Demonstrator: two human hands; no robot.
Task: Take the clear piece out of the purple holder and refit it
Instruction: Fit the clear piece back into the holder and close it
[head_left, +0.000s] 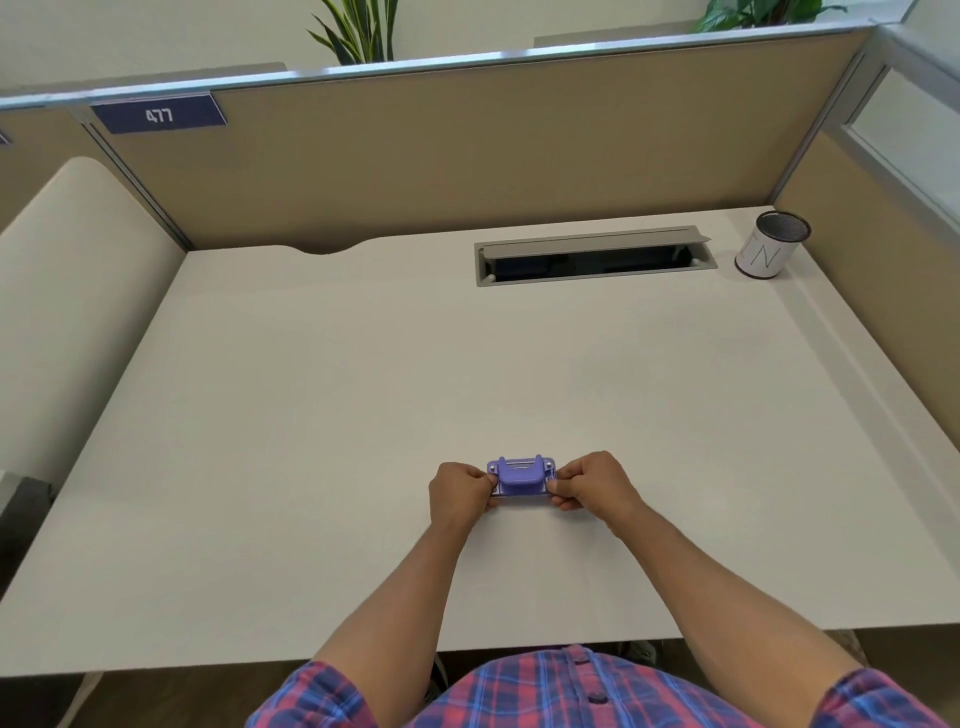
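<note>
A small purple holder (521, 476) rests on the white desk (322, 415) near its front edge, with a raised purple block on top and small screws at its far corners. My left hand (461, 491) pinches its left end and my right hand (592, 486) pinches its right end. The clear piece is too small to make out; a pale strip shows along the holder's near edge between my fingers.
A white cylindrical cup with a mesh rim (771, 244) stands at the back right. An open grey cable tray (592, 254) is set into the desk at the back. Tan partition walls (467, 156) enclose the desk behind and to the right.
</note>
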